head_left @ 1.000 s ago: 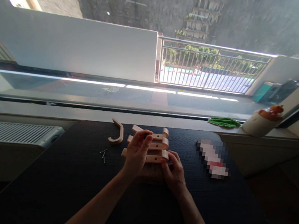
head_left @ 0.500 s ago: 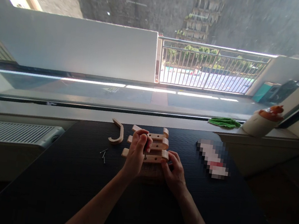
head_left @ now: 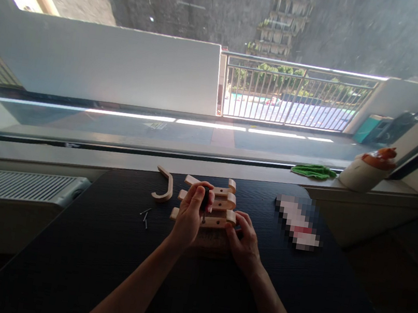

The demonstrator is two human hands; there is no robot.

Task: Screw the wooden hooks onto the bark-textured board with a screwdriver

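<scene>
my left hand (head_left: 189,215) is closed in a fist round a small dark-handled tool (head_left: 205,200). it looks like a screwdriver, held upright with its thin tip pointing down at the nearest hook (head_left: 218,222) of the row of three wooden hooks (head_left: 226,201). the row lies flat on the dark worktop (head_left: 82,242), with the three pieces side by side and their curled ends all turned the same way. my right hand (head_left: 244,240) sits at the near right corner of the row, fingers bent and fingertips touching the curled end of the nearest hook. from here i cannot tell whether it pinches the wood or only rests against it. a dim brownish piece (head_left: 211,243) shows between my two hands on the near side of the row, too dark to make out. a fourth, loose hook (head_left: 164,187) lies just left of the row, apart from it, and a few small screws (head_left: 145,215) lie a little nearer to me than that loose hook. well to the right of the row there is a long blurred packet (head_left: 297,223) on the worktop. beyond the row is the window sill (head_left: 211,167), and on it, far off to the right, lie a green cloth (head_left: 313,170) and a white pot (head_left: 361,175) with something orange on top.
</scene>
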